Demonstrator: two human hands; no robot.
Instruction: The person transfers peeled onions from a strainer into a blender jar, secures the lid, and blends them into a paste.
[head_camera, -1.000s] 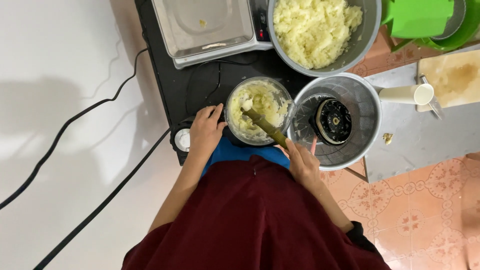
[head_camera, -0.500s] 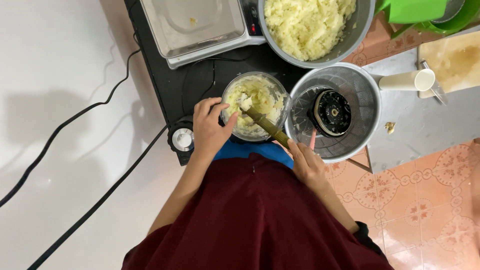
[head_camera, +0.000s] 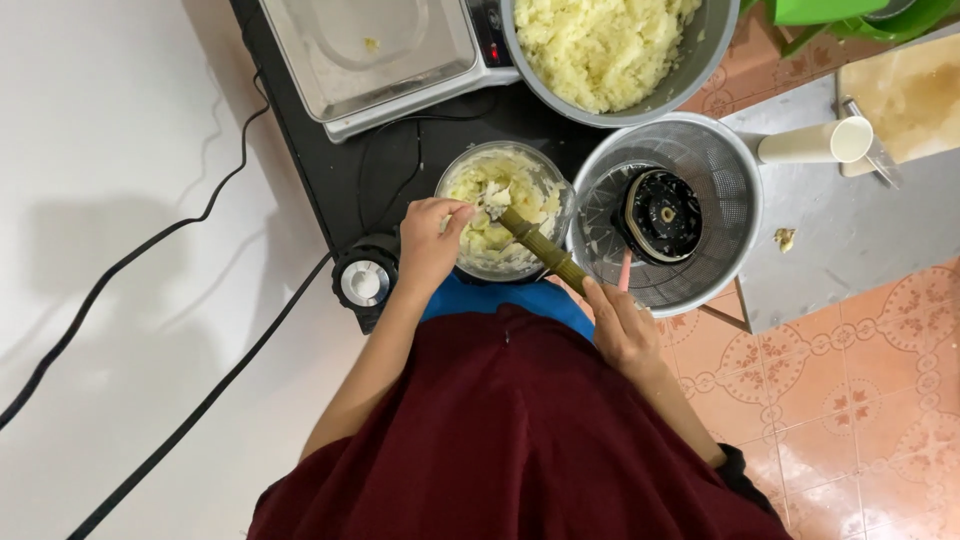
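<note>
At the far edge, a small dark rectangular display panel with a red light (head_camera: 491, 40) sits on the silver weighing scale (head_camera: 380, 60), right of its metal tray. No packages, labels or signs show.

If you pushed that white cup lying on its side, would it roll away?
Probably yes. The white cup lies on its side on the grey metal counter, which looks smooth, so its round wall could roll, likely curving. It looks thin, so probably light. The cutting board beside it might stop it.
</note>
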